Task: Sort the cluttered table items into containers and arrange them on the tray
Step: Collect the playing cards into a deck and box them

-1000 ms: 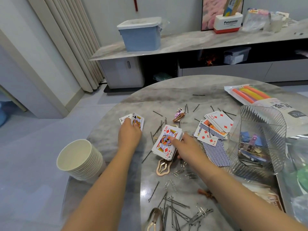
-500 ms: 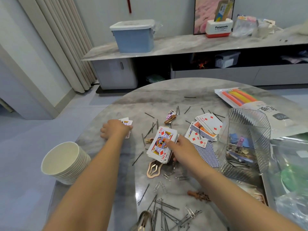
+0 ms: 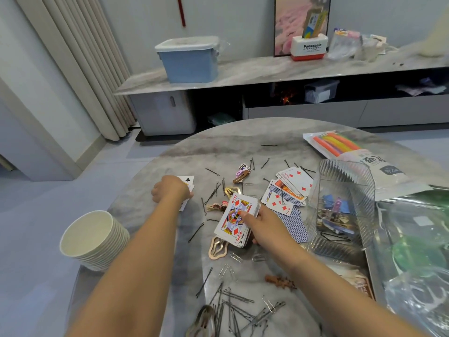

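Card deck (image 3: 237, 220), king of diamonds face up, held in right hand (image 3: 263, 226), thumb pressed on the top card, fingers wrapped under the far edge; deck sits low over the tabletop (image 3: 218, 147). Left hand (image 3: 170, 189) reaches out ahead and left of the deck, fingers curled down over a few stray cards (image 3: 187, 182), a club corner showing past the knuckles. A second ago those strays lay fanned and open under a flatter hand; now the fist has closed on them, so the pick-up looks made, and the likely next step is carrying them across to join the deck. Just right of the right hand, more loose cards (image 3: 290, 188) wait, some face up, some blue-backed. Beyond them, a clear ribbed container (image 3: 345, 210) already holds clips. Bobby pins (image 3: 233, 305) scattered near both forearms, a gold hair clip (image 3: 217, 248) under the deck's near edge. Stack of paper bowls (image 3: 93, 239) outside the left forearm. Tray edge (image 3: 371, 268) at far right. Sorting looks early: most clutter still unsorted.
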A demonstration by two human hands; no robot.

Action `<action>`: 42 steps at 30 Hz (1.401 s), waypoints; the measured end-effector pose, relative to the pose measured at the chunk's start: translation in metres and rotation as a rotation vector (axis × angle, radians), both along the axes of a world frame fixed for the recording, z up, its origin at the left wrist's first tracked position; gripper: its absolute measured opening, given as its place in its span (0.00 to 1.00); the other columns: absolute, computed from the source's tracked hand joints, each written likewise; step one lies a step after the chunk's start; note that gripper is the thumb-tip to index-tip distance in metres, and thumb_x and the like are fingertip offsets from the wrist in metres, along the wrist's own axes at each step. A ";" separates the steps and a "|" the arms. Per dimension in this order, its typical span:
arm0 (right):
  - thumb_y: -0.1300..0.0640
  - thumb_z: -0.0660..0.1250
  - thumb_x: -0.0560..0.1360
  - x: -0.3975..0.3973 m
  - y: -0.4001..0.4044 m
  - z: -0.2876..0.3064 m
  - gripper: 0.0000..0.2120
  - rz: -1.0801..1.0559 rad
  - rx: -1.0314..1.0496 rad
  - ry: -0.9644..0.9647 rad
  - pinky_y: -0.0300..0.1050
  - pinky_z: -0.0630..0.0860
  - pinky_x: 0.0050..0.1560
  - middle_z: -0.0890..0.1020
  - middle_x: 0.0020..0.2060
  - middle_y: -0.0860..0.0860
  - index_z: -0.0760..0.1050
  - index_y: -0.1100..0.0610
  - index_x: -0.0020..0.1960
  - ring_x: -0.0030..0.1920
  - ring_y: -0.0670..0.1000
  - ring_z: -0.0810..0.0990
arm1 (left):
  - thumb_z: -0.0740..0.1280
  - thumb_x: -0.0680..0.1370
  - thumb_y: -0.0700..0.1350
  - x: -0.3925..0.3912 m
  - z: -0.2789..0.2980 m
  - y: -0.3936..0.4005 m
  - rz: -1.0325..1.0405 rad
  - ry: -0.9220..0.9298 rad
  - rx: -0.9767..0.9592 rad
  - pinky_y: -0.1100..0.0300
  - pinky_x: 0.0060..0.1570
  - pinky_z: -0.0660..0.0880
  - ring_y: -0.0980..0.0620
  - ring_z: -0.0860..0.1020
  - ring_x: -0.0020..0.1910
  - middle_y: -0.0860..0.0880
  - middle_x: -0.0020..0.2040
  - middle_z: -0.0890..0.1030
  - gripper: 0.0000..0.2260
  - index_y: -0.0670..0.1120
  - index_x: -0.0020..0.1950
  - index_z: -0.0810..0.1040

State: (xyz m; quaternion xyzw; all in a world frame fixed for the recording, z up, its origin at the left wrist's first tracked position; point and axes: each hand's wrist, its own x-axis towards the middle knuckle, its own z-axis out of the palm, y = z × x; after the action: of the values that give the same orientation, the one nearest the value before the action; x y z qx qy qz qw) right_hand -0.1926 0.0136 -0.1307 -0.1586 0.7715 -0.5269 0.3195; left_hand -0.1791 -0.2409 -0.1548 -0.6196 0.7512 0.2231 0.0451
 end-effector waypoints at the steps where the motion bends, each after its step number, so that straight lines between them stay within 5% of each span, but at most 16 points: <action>1: 0.53 0.61 0.79 0.000 0.002 0.000 0.12 0.006 -0.001 0.000 0.30 0.70 0.30 0.81 0.54 0.49 0.73 0.53 0.62 0.44 0.44 0.79 | 0.77 0.66 0.54 0.001 0.001 -0.003 -0.004 -0.024 0.006 0.56 0.49 0.70 0.45 0.72 0.61 0.44 0.60 0.74 0.32 0.43 0.64 0.70; 4: 0.54 0.61 0.79 -0.004 0.006 -0.003 0.11 -0.002 -0.017 -0.017 0.28 0.69 0.28 0.81 0.51 0.48 0.72 0.52 0.61 0.40 0.41 0.78 | 0.77 0.63 0.59 0.002 0.002 -0.009 -0.053 -0.066 0.043 0.58 0.42 0.71 0.46 0.76 0.55 0.47 0.52 0.77 0.31 0.45 0.59 0.72; 7: 0.55 0.61 0.79 -0.005 0.007 -0.007 0.10 -0.024 -0.033 -0.045 0.27 0.68 0.24 0.79 0.42 0.43 0.72 0.52 0.60 0.36 0.38 0.76 | 0.75 0.64 0.62 0.003 -0.004 -0.008 -0.093 -0.116 0.060 0.57 0.51 0.73 0.46 0.76 0.57 0.46 0.56 0.77 0.31 0.46 0.60 0.72; 10: 0.55 0.61 0.79 -0.004 0.009 -0.006 0.11 -0.027 -0.019 -0.046 0.27 0.68 0.23 0.79 0.43 0.44 0.72 0.52 0.61 0.36 0.37 0.76 | 0.69 0.71 0.60 0.011 -0.006 0.005 -0.192 -0.070 0.035 0.58 0.46 0.71 0.45 0.76 0.55 0.43 0.57 0.77 0.27 0.43 0.63 0.72; 14: 0.53 0.60 0.80 -0.001 0.023 0.003 0.12 -0.016 0.038 0.007 0.34 0.69 0.31 0.80 0.55 0.49 0.72 0.53 0.62 0.41 0.45 0.78 | 0.61 0.80 0.46 0.033 0.014 0.053 -0.266 0.354 0.236 0.59 0.41 0.70 0.45 0.75 0.44 0.42 0.47 0.76 0.09 0.41 0.53 0.73; 18: 0.51 0.60 0.79 0.003 0.047 0.018 0.14 0.003 0.090 0.044 0.41 0.74 0.36 0.80 0.54 0.51 0.72 0.56 0.62 0.49 0.52 0.79 | 0.59 0.82 0.44 0.065 0.051 0.115 -0.341 0.604 0.532 0.52 0.53 0.73 0.46 0.76 0.45 0.41 0.48 0.80 0.09 0.43 0.45 0.74; 22: 0.50 0.61 0.79 0.014 0.078 0.030 0.08 0.081 0.019 0.023 0.44 0.75 0.38 0.82 0.50 0.51 0.74 0.51 0.55 0.45 0.51 0.80 | 0.59 0.81 0.40 0.096 0.067 0.172 -0.418 0.720 0.842 0.45 0.59 0.74 0.46 0.79 0.52 0.44 0.52 0.81 0.06 0.42 0.55 0.74; 27: 0.45 0.57 0.79 0.052 0.124 0.042 0.10 0.221 -0.063 0.014 0.42 0.72 0.36 0.82 0.43 0.48 0.73 0.47 0.55 0.39 0.48 0.77 | 0.66 0.75 0.47 0.134 0.065 0.230 -0.528 0.719 0.637 0.46 0.62 0.73 0.49 0.78 0.59 0.49 0.61 0.79 0.20 0.48 0.66 0.68; 31: 0.47 0.64 0.76 0.074 0.150 0.036 0.14 0.326 0.053 0.266 0.43 0.76 0.50 0.80 0.49 0.41 0.70 0.46 0.61 0.47 0.43 0.79 | 0.64 0.78 0.37 0.156 0.059 0.267 -0.544 0.743 0.549 0.57 0.52 0.78 0.51 0.79 0.53 0.49 0.56 0.80 0.12 0.48 0.60 0.72; 33: 0.50 0.65 0.76 0.086 0.160 0.031 0.17 0.314 0.127 0.400 0.40 0.75 0.48 0.79 0.50 0.42 0.69 0.48 0.64 0.47 0.43 0.78 | 0.64 0.78 0.35 0.170 0.057 0.284 -0.527 0.784 0.525 0.62 0.49 0.78 0.52 0.79 0.51 0.50 0.52 0.80 0.11 0.51 0.55 0.74; 38: 0.55 0.67 0.76 0.102 0.171 0.011 0.13 0.311 0.149 0.377 0.33 0.70 0.41 0.78 0.47 0.43 0.69 0.45 0.57 0.47 0.46 0.77 | 0.60 0.80 0.34 0.181 0.045 0.296 -0.536 0.742 0.509 0.70 0.46 0.72 0.55 0.75 0.50 0.48 0.52 0.77 0.12 0.53 0.51 0.70; 42: 0.59 0.67 0.75 0.104 0.173 0.010 0.15 0.283 0.096 0.339 0.36 0.73 0.47 0.78 0.46 0.38 0.67 0.42 0.52 0.47 0.42 0.78 | 0.56 0.81 0.34 0.183 0.045 0.295 -0.619 0.690 0.526 0.72 0.50 0.69 0.57 0.72 0.54 0.50 0.58 0.74 0.14 0.50 0.62 0.67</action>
State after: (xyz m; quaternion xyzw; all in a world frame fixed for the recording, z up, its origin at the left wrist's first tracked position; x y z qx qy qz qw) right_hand -0.0887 0.1863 -0.1208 -0.3360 0.8083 -0.4055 0.2632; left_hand 0.0040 0.0542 -0.1098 -0.2271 0.7887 0.5711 0.0132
